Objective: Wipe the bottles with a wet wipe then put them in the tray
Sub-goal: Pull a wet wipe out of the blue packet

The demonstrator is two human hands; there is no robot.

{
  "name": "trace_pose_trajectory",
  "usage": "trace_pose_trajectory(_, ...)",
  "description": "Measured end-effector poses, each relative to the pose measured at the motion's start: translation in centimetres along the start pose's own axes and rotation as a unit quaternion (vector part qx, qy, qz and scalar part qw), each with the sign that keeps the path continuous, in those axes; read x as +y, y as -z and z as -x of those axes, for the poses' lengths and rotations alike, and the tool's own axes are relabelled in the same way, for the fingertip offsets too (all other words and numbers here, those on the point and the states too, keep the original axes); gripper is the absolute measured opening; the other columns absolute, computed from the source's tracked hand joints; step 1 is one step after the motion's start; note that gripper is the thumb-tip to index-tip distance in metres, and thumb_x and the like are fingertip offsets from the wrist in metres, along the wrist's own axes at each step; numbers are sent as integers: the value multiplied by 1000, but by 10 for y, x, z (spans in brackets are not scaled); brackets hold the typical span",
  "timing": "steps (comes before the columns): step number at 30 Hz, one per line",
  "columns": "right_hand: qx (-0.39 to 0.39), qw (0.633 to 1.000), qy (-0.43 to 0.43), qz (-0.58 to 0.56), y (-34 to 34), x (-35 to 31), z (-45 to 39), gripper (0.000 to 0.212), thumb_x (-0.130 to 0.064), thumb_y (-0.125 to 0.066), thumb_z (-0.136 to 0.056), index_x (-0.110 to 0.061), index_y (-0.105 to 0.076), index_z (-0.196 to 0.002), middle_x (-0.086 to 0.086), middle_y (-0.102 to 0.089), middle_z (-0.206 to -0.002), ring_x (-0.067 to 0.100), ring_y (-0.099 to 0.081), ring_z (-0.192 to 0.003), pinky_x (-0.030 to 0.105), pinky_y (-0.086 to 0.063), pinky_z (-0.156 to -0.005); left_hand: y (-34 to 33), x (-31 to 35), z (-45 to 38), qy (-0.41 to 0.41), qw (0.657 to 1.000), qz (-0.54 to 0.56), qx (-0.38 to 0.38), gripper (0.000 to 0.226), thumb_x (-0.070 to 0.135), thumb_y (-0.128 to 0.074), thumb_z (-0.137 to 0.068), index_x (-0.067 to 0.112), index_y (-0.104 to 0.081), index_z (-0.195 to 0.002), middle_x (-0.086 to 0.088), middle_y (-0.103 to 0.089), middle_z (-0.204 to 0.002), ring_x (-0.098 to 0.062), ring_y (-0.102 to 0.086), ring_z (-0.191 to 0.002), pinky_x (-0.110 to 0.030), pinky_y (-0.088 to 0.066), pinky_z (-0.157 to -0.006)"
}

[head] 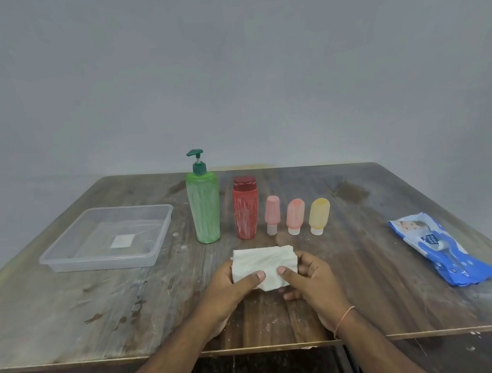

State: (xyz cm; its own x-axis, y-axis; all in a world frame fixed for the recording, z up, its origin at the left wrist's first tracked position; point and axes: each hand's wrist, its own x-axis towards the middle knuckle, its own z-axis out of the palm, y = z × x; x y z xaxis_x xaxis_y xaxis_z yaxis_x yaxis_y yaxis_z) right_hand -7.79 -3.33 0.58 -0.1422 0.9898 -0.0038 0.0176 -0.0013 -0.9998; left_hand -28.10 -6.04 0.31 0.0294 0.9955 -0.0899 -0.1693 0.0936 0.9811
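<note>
Both hands hold a folded white wet wipe [265,263] just above the table near its front middle. My left hand [233,288] pinches its left side, my right hand [309,282] its right side, thumbs on top. Behind the wipe stands a row of upright bottles streaked with white: a tall green pump bottle [204,209], a red bottle [246,213], and three small tubes on their caps, pink [272,213], salmon [295,215] and yellow [319,215]. A clear plastic tray [66,257] lies at the left with only a label on its floor.
A blue wet-wipe pack [443,248] lies near the right edge of the worn wooden table [101,312]. A grey wall rises behind the table. The table's front edge runs just under my forearms.
</note>
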Motion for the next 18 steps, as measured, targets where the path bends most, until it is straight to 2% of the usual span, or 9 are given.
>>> trace_pose_trajectory(2, 1, 1000, 7, 0, 3, 3, 0, 33, -15, -77, -97, -19, -68, -129, -2, -82, -115, 26, -81, -96, 52, -65, -82, 0, 2, 0, -1, 999, 40, -9, 58, 31, -82, -78, 23, -64, -132, 6, -79, -122, -15, -74, -116, -39, -60, -99)
trace_pose_trajectory(6, -1, 1000, 10, 5, 6, 4, 1, 29, -15, -77, -97, -21, -69, -124, -6, -83, -110, 21, -80, -98, 38, -67, -73, 0, 3, -4, -9, 998, 68, 12, 54, 35, -81, -80, 23, -67, -131, 0, -77, -126, -21, -74, -115, -46, -62, -98)
trace_pose_trajectory(8, 0, 1000, 10, 13, 4, 5, 1, 27, -15, -77, -97, -19, -70, -123, -4, -83, -108, 19, -80, -98, 42, -68, -77, 2, 1, -7, -6, 998, 67, 18, 58, 34, -83, -80, 23, -66, -134, -2, -75, -129, -25, -73, -119, -51, -60, -100)
trace_pose_trajectory(11, -7, 1000, 1, 8, 6, 5, 0, 23, -15, -77, -97, -15, -72, -120, 0, -83, -109, 20, -81, -99, 46, -67, -81, 4, -3, -12, -21, 999, 35, 12, 54, 9, -82, -89, 23, -62, -137, -2, -75, -130, -27, -71, -123, -55, -59, -102)
trace_pose_trajectory(14, -51, 998, -20, 0, 9, 2, -4, 29, -22, -79, -95, -13, -73, -122, 2, -83, -112, 22, -80, -103, 44, -67, -82, 5, -1, -14, -37, 999, -2, 3, 58, -6, -76, -91, 25, -59, -138, 0, -76, -128, -25, -71, -122, -48, -62, -98)
trace_pose_trajectory(18, -92, 996, -20, 4, 13, -3, -10, 43, -25, -83, -92, -23, -69, -132, -1, -81, -118, 23, -79, -105, 35, -66, -66, 4, 7, -16, -58, 998, -21, -31, 62, -6, -76, -91, 26, -59, -142, -2, -74, -133, -27, -71, -123, -49, -61, -100)
